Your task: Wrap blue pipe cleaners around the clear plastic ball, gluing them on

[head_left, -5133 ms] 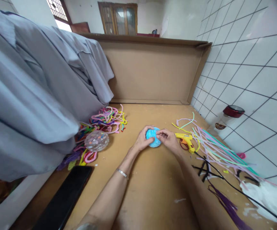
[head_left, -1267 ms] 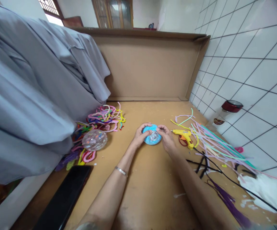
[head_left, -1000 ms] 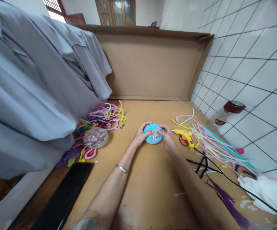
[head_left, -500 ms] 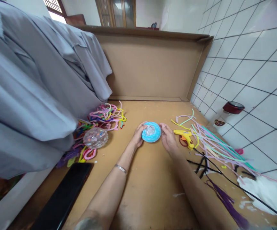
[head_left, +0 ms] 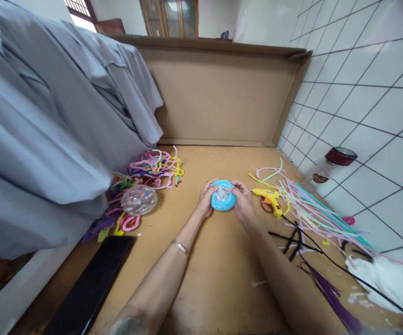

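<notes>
Between my two hands is a round blue piece point(head_left: 223, 204) that looks coiled from pipe cleaners, with a pale, clear-looking centre. My left hand point(head_left: 207, 199) grips its left edge, thumb on top. My right hand point(head_left: 243, 201) is closed on the right edge, its thumb also on the upper face. The fingers beneath the piece are hidden. Just right of my right hand lies a yellow hot glue gun point(head_left: 270, 200), its nozzle pointing towards that hand.
Left are a tangle of coloured pipe cleaners point(head_left: 156, 168), a clear dotted ball point(head_left: 139, 200) and a black phone point(head_left: 91, 284). Straight pipe cleaners point(head_left: 313, 209), black strips point(head_left: 295, 242), a purple tassel point(head_left: 327, 288), white tissue point(head_left: 386, 279) and a red-lidded jar point(head_left: 340, 157) lie right. Cardboard point(head_left: 218, 97) stands behind.
My right hand has come in from beside the blue piece and now grips its right edge. The piece and my left hand have shifted slightly right and towards me.
</notes>
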{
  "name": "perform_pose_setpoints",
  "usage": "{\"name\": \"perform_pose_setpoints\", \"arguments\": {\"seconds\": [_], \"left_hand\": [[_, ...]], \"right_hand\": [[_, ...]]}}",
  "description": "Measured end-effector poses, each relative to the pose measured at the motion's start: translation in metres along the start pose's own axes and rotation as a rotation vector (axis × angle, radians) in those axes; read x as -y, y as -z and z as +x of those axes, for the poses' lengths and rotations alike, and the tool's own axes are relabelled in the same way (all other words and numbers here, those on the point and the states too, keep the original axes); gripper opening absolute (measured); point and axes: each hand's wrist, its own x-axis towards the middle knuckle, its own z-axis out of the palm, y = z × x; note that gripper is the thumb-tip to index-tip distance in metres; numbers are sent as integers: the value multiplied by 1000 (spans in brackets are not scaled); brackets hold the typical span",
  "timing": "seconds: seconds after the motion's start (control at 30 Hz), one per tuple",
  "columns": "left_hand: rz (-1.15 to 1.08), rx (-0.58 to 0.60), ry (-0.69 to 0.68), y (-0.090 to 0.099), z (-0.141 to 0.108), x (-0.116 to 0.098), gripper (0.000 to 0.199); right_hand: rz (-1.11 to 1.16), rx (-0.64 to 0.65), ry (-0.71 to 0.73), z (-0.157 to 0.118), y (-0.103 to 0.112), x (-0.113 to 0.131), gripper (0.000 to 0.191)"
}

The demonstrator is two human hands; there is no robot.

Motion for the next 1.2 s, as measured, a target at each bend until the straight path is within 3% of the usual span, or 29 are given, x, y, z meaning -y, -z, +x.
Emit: {"name": "perform_pose_setpoints", "arguments": {"seconds": [0.17, 0.47, 1.2], "left_hand": [[13, -18, -6, -4, -4, -1, 51], [-6, -24, 8, -3, -1, -8, 51], [81, -29, -35, -1, -2, -5, 47]], "right_hand": [[-5, -16, -12, 1, 2, -2, 25], [102, 117, -125, 5, 8, 4, 26], [34, 130, -37, 4, 7, 1, 29]]}}
